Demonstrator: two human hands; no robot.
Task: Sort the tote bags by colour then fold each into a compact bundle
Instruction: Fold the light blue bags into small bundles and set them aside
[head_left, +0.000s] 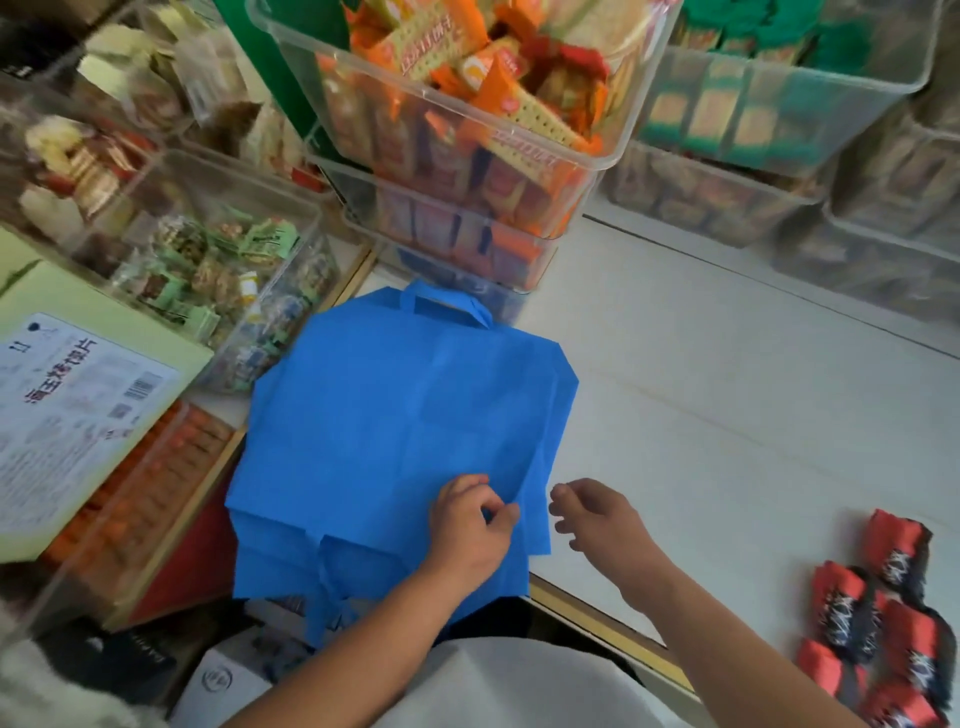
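Note:
A blue tote bag lies flat on the white counter, one handle at its far edge and another hanging over the near edge. More blue layers show beneath it at the near side. My left hand rests on the bag's near right part, with thumb and fingers pinching the fabric. Just off the bag's right edge, my right hand hovers with loosely curled fingers and holds nothing. Several red-and-black folded bundles lie at the counter's near right.
Stacked clear bins of orange snack packs stand just behind the bag. More clear bins line the back right. At the left are bins of wrapped snacks and a pale green carton. The counter's wooden edge runs near my body.

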